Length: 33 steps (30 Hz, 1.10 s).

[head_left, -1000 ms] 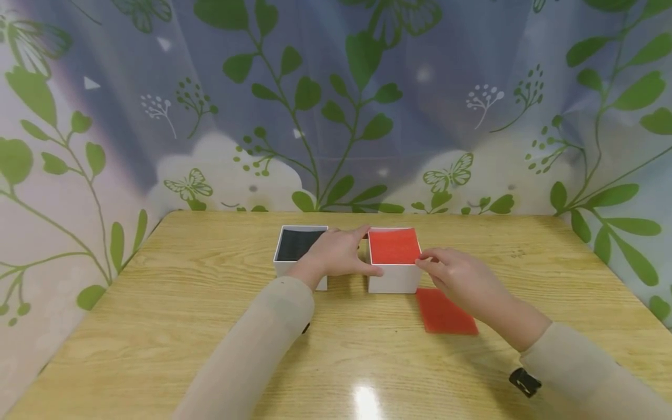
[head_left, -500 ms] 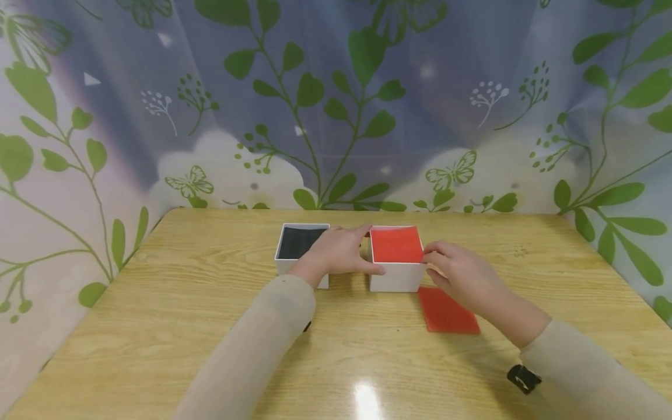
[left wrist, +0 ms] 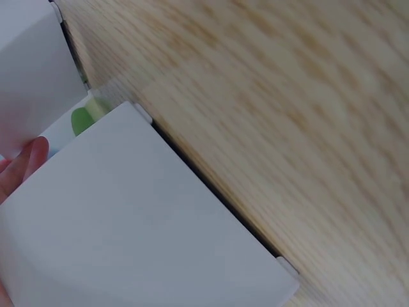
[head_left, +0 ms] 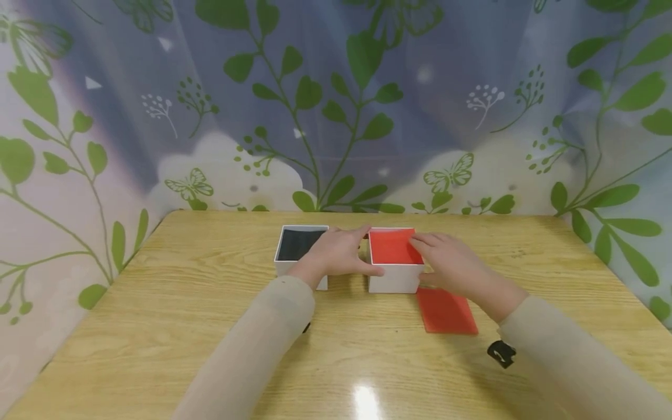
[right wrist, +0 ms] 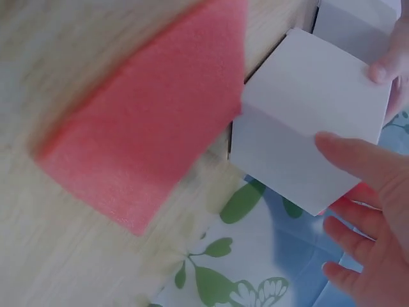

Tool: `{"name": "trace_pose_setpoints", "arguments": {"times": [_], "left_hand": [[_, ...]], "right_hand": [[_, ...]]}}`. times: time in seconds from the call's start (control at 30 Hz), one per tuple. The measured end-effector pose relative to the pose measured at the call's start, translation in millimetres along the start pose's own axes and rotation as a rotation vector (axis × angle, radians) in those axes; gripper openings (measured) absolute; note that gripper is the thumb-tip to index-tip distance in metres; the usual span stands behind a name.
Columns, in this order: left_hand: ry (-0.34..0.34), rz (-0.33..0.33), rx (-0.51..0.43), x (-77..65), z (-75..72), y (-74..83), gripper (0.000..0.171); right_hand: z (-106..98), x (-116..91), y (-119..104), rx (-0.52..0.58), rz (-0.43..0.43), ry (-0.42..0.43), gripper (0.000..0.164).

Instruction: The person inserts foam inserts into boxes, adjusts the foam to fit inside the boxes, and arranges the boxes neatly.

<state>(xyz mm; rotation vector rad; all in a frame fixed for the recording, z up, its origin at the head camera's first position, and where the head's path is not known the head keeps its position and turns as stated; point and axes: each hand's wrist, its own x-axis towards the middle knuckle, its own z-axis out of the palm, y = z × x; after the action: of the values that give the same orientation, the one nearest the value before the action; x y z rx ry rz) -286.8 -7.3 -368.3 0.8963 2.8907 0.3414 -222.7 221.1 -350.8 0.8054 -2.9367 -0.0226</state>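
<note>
A white box (head_left: 396,279) with a red sheet (head_left: 391,246) lying at its top stands mid-table. My left hand (head_left: 336,252) grips its left side, thumb on the front face and forefinger at the back left corner. At the right side is my right hand (head_left: 455,267), its fingertips over the rim at the red sheet and its thumb low beside the front right corner. In the right wrist view those fingers (right wrist: 358,238) are spread loosely. A loose red felt-like square (head_left: 446,314) lies flat on the table below the right hand.
Another white box (head_left: 283,268), with a black sheet (head_left: 295,245) inside, stands to the left, partly behind my left hand. A leaf-patterned curtain (head_left: 336,116) hangs behind the wooden table (head_left: 210,326).
My right hand has let go at the box's right rim and shifted left, its fingers now straighter and over the red sheet's edge. The left hand has stayed in place.
</note>
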Motion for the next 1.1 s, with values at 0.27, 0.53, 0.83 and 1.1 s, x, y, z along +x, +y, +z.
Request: {"name": "trace_pose_setpoints", "arguments": {"times": [0.27,0.53,0.83,1.1], "left_hand": [[0.006,-0.002,0.012,0.3,1.7,0.0,0.107],[0.006,0.006,0.011,-1.2,-0.6,2.5,0.106],[-0.004,-0.001,0.01,-0.8,-1.1,1.2,0.107],[-0.007,-0.006,0.009,-1.2,-2.3,2.3,0.107]], "right_hand": [[2,4,-2,-0.033,-0.004,-0.066,0.075],[-1,-7,1,-0.019,-0.093,0.116,0.037],[-2,-7,2,-0.05,-0.114,0.137,0.031],[-2,-3,7,-0.083,-0.058,0.053,0.045]]}}
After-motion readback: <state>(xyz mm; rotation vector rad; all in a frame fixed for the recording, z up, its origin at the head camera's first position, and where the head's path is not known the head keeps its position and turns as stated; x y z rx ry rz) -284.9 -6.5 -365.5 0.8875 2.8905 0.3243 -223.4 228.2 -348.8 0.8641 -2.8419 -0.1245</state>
